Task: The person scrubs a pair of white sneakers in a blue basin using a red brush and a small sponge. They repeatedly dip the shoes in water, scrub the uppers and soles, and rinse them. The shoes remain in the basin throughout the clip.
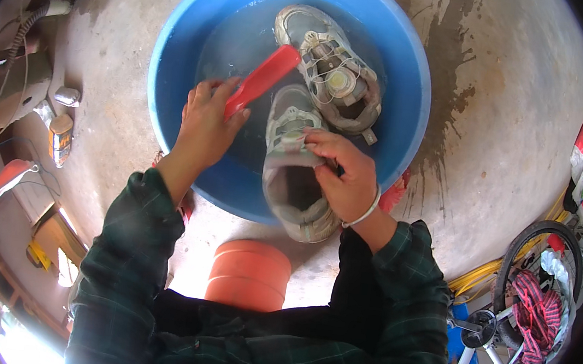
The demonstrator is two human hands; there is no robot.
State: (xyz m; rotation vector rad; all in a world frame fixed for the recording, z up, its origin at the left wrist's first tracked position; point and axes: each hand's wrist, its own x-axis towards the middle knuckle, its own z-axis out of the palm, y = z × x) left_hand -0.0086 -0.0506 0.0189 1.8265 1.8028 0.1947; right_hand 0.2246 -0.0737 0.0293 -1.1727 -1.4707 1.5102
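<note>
My left hand (208,120) holds a red plastic-handled tool (264,79) between thumb and fingers, over the left half of a blue plastic basin (176,58). The tool's underside is hidden, so I cannot tell whether it bears bristles. With fingers and thumb, my right hand (345,171) grips the tongue and collar area of the near sneaker (290,120). That grey-white sneaker has its toe inside the basin and its heel over the near rim. Beyond it, a second sneaker (330,69) lies in the cloudy water, its laces loose over the tongue.
An orange cylindrical plastic object (248,275) stands between my knees and the basin. Wet streaks (447,92) mark the concrete floor (513,99) at right. A bicycle wheel (539,261) and yellow hose or cable (484,277) lie further right. A tin can (60,139) stands at left.
</note>
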